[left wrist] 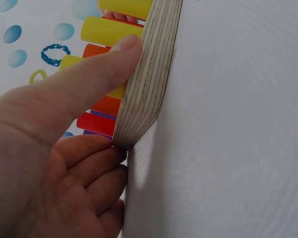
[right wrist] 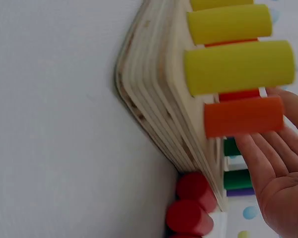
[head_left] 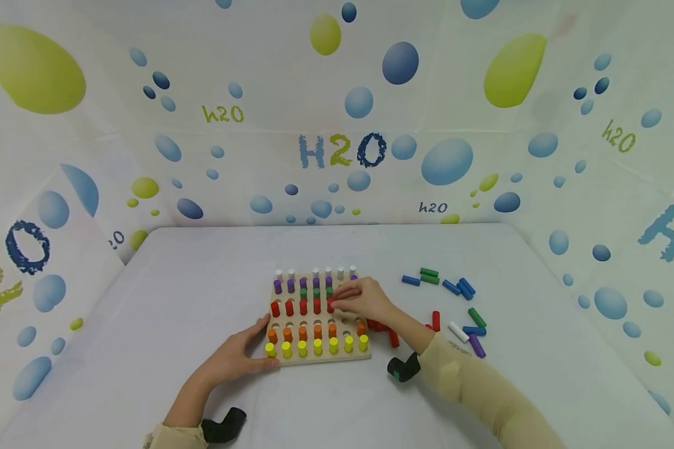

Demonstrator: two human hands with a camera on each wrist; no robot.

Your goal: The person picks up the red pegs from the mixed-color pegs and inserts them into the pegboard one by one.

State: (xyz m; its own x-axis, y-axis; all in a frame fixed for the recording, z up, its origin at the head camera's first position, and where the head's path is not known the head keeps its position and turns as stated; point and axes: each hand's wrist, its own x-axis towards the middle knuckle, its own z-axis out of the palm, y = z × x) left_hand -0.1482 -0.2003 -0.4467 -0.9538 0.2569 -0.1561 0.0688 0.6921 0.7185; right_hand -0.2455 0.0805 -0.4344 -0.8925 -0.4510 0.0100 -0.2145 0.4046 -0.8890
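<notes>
A wooden pegboard lies on the table with rows of white, purple, green, red, orange and yellow pegs standing in it. My left hand holds its front left corner; in the left wrist view the thumb lies on the front edge and the fingers fold against the side. Over the red row, my right hand pinches a red peg at the row's right end. The right wrist view shows that hand behind an orange peg, with its fingertips partly hidden.
Loose red pegs lie against the board's right side, under the right forearm. Farther right are scattered blue pegs, green pegs, a white peg and a purple peg. Patterned cloth walls enclose the table.
</notes>
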